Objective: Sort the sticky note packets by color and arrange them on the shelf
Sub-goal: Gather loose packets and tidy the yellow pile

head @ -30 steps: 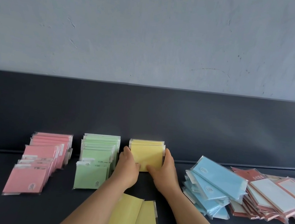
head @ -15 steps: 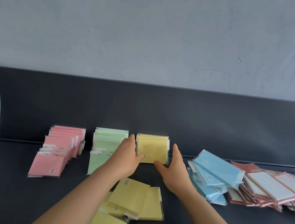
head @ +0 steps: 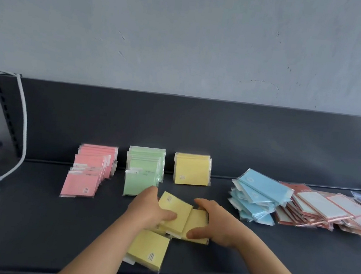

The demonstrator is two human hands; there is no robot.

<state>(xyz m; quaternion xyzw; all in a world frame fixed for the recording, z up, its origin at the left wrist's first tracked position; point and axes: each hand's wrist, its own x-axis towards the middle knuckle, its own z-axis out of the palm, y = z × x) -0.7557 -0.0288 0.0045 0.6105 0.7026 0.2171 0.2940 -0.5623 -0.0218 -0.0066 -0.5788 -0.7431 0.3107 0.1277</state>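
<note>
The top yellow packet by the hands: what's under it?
More yellow packets: a right-side packet, gripped by the right hand, and a near packet jutting toward the camera. The top yellow packet and the left hand holding it hide any others.

Left hand [head: 151, 210] and right hand [head: 212, 221] grip the loose yellow packets [head: 175, 210] near the shelf [head: 30, 221] front edge. Along the rear edge: pink packets [head: 90, 171], green packets [head: 144, 173], yellow stack [head: 191, 170], blue packets [head: 258, 195].

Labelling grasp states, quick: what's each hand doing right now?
Left hand: grips the loose yellow packets, thumb on top.
Right hand: holds the same packets from their right side.
</note>
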